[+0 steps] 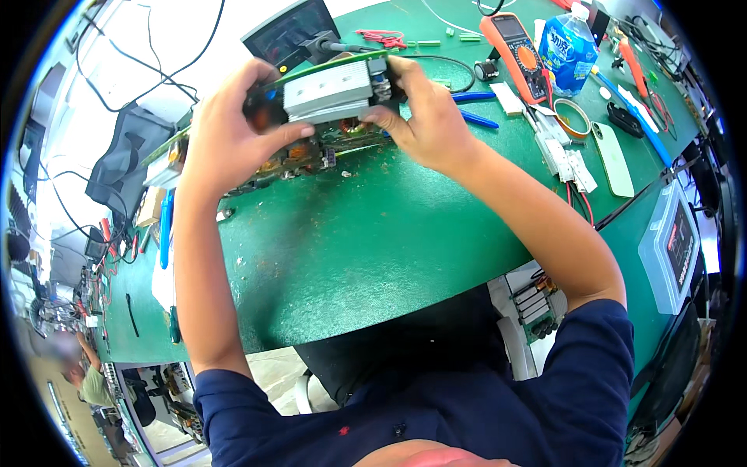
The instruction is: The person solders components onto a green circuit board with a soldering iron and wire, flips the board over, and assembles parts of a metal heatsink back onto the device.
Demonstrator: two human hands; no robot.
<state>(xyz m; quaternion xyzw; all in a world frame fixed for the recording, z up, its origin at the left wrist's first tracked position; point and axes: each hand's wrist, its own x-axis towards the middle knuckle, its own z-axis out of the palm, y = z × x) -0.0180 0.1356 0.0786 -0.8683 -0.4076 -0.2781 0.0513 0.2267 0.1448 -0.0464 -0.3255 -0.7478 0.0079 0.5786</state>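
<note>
Between both hands I hold a circuit board (327,92) up on its edge over the far part of the green bench. A finned silver heat sink faces me, with coils and other parts around it. My left hand (237,128) grips the board's left end, thumb along the lower side of the heat sink. At the other end my right hand (424,117) clasps it, thumb below and fingers behind. Part of another populated board (299,159) shows just beneath the held one; whether they touch I cannot tell.
An orange multimeter (517,58), a blue-labelled bottle (568,50), a tape roll (572,117) and a pale green phone (612,159) lie to the right. A clear plastic case (671,245) sits at the right edge. Blue-handled pliers (476,117) lie beyond my right hand. A person (93,381) is far left.
</note>
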